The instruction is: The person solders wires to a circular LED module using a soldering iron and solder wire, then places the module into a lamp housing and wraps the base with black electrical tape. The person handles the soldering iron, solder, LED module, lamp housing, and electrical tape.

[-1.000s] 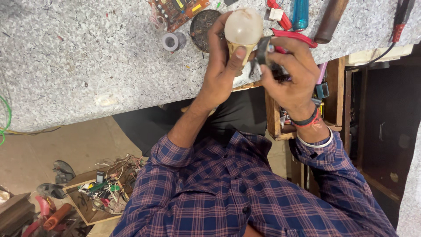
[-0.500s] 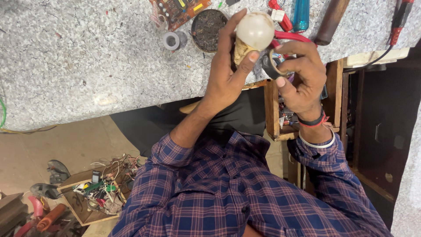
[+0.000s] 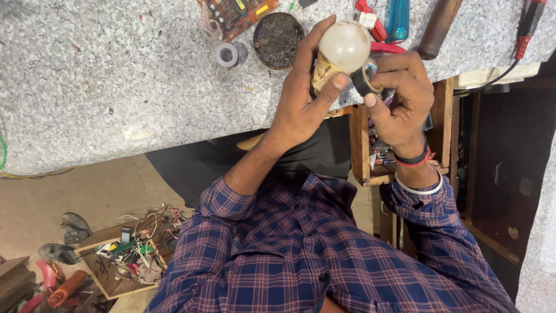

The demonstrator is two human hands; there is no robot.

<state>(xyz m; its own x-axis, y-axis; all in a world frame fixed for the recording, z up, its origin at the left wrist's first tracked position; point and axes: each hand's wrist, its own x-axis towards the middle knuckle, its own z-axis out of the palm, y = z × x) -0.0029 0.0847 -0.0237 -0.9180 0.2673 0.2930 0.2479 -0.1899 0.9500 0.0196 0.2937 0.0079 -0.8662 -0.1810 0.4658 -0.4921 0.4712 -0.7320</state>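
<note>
A: While the person in the checked shirt (image 3: 301,255) leans over the speckled counter (image 3: 116,87), what do the two hands hold?

B: The left hand (image 3: 301,110) is closed around a white bulb (image 3: 344,46), thumb pressed on its yellowed base, dome up. The right hand (image 3: 402,98) pinches a small dark ring (image 3: 366,82) just at three o'clock of that base, fingers curled shut on it.

A: And what has changed in the last second?

B: The bulb sat lower and more upright a second ago; it has since tilted toward one o'clock, and the ring, which was then apart from it, now sits against the base. I judge the two parts are being brought together or just separated; I cannot tell which.

A: What lies beyond them?

B: At eleven o'clock of the bulb stands a round dark tin (image 3: 278,39), then a small tape roll (image 3: 227,54) and a circuit board (image 3: 237,14). At one o'clock lie a blue handle (image 3: 398,18) and a brown wooden handle (image 3: 438,26). Nearer, at seven o'clock, a tray of loose wires (image 3: 136,249) rests on the floor.
</note>
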